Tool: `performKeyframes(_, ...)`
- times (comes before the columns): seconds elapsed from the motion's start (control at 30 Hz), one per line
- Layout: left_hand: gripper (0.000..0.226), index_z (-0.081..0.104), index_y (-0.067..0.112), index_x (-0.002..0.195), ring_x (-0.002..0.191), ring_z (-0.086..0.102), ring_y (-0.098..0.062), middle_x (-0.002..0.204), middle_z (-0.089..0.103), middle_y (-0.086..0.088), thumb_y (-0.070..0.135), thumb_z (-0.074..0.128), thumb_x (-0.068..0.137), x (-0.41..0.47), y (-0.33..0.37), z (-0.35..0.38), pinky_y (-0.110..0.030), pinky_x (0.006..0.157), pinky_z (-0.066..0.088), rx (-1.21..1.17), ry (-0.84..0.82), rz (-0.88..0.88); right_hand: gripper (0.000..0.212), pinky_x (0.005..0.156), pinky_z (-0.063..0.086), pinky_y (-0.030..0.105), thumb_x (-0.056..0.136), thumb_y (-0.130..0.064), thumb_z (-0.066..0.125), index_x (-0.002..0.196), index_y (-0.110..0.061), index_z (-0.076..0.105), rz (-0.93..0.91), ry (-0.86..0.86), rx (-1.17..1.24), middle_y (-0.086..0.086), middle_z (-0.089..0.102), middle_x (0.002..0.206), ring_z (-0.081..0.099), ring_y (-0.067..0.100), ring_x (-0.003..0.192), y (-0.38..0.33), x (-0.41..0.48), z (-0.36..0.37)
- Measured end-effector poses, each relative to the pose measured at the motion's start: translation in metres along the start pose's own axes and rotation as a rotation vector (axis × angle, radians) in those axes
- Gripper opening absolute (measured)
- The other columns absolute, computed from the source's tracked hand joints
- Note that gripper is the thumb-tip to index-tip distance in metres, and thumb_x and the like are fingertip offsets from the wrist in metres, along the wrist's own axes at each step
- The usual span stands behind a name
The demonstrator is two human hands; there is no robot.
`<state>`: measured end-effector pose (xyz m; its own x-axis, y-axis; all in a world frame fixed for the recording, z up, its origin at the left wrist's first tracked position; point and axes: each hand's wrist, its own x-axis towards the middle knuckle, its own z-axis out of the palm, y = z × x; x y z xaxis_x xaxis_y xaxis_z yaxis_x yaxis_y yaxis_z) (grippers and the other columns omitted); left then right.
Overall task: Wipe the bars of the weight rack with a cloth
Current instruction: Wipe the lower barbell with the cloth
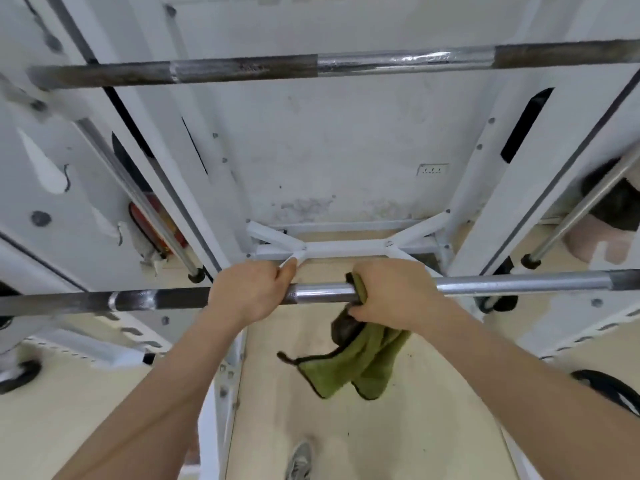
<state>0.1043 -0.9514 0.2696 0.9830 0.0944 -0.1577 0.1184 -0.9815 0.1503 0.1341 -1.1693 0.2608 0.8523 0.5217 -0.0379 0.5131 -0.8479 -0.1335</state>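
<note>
A steel bar [322, 294] runs across the white weight rack [221, 188] at mid-frame. My left hand [247, 292] is wrapped bare around the bar left of centre. To its right, my right hand [394, 294] presses a green cloth [360, 362] around the same bar; most of the cloth hangs loose below my fist. A short shiny stretch of bar shows between my hands. A second, darker bar [311, 65] lies across the rack higher up.
Slanted chrome guide rods stand at the left [138, 195] and right [581, 209]. White base braces [346, 247] cross the floor by the wall. A black weight plate [613, 393] lies at the right, and my shoe [299, 459] shows below.
</note>
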Motion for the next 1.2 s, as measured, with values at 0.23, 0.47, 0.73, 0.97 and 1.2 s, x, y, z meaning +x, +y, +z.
performKeyframes(0.23,0.029,0.051,0.023,0.086,0.069,0.054,-0.022,0.071,0.055,0.004,0.037,0.031,0.1,-0.007,0.017,0.011,-0.037,0.065,0.047,-0.032,0.218,0.158,0.013,0.066,0.035,0.029,0.08,-0.043,0.059,0.08,-0.032,0.052,0.332,-0.051,-0.296,-0.012,0.053,0.068,0.056,0.01,0.065,0.103,-0.059,-0.025)
performKeyframes(0.47,0.029,0.058,0.024,0.123,0.101,0.055,-0.009,0.107,0.062,0.011,0.024,0.04,0.101,-0.012,0.105,-0.005,-0.023,0.082,0.04,-0.557,0.305,0.222,0.026,0.081,0.039,0.026,0.098,-0.026,0.046,0.108,-0.005,0.058,0.157,-0.293,-0.167,0.006,0.06,0.092,0.057,0.021,0.091,-0.03,-0.007,0.022)
performKeyframes(0.73,0.03,0.053,0.024,0.126,0.106,0.055,-0.017,0.116,0.059,0.004,0.029,0.038,0.1,-0.002,0.095,0.018,-0.03,0.081,0.041,-0.361,0.174,0.259,0.051,0.065,0.036,0.031,0.068,-0.071,0.062,0.085,-0.025,0.048,0.058,-0.087,-0.138,-0.006,0.053,0.084,0.05,0.017,0.08,0.042,-0.027,-0.022)
performKeyframes(0.97,0.058,0.039,0.022,0.135,0.108,0.053,-0.019,0.122,0.054,0.004,0.026,0.054,0.078,-0.028,0.127,0.045,-0.032,0.094,0.037,0.102,0.197,0.447,0.04,0.064,0.033,0.03,0.072,-0.06,0.064,0.091,-0.027,0.053,0.313,-0.131,-0.306,-0.007,0.055,0.085,0.048,0.015,0.074,0.09,-0.05,-0.023)
performKeyframes(1.2,0.025,0.043,0.023,0.061,0.065,0.057,-0.018,0.065,0.055,0.006,0.027,0.054,0.082,0.012,0.145,0.031,-0.028,0.06,0.046,0.172,0.098,0.37,0.041,0.087,0.037,0.038,0.073,-0.037,0.066,0.11,-0.023,0.053,0.192,0.124,-0.136,-0.002,0.056,0.109,0.051,0.023,0.105,0.037,-0.04,0.0)
